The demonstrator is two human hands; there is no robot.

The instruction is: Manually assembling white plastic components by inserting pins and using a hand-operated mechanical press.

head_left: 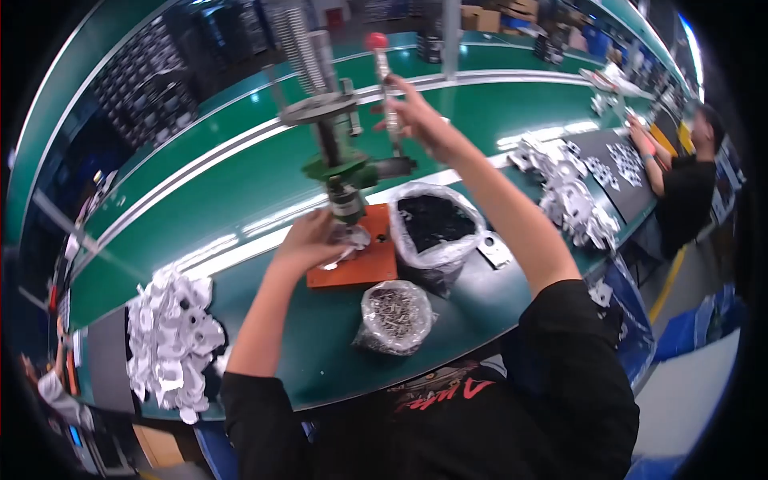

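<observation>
A green hand press (340,172) with a tall spring on top stands over an orange base plate (352,272). My left hand (308,240) is closed on a small silvery metal part (357,238) directly under the press head, and its fingertips are partly hidden. My right hand (420,120) is raised, its fingers round the press lever (392,120), below the lever's red knob (376,40). Close to the base plate sit a clear plastic bag (412,260) of black pieces and a smaller plastic-lined container (416,344) of small metal pins or screws.
Piles of silvery metal parts (172,344) lie on the left of the green bench, and more parts (564,192) on the right. A flat metal piece (494,250) lies beside the black-filled bag. A co-worker (688,176) in black works at the right end.
</observation>
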